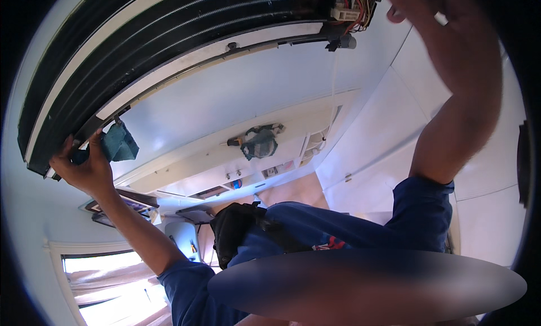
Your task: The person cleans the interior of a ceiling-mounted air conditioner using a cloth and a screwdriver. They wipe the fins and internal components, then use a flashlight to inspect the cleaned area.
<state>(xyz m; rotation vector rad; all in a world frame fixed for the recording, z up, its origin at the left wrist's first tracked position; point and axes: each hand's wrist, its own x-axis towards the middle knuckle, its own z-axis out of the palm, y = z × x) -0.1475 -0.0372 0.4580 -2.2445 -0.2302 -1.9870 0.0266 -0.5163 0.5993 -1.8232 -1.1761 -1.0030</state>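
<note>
Pale wall (225,84) ran behind everything, with a bright window (112,286) near left. Left hand (84,167) looked clenched round a teal cloth (121,143), most of it poking out to the right, up against the left end of a dark finned unit (186,33). Unit's long axis went left to right, open room under its lower edge. Right hand (420,6) was nearer the exposed wires (358,5) at the other end, partly cut off, so couldn't tell if it held anything.

The single head-worn fisheye looks downward, close beneath a long black ribbed unit (186,36) arching from nine to one o'clock, navy shirt (349,227) toward six.
</note>
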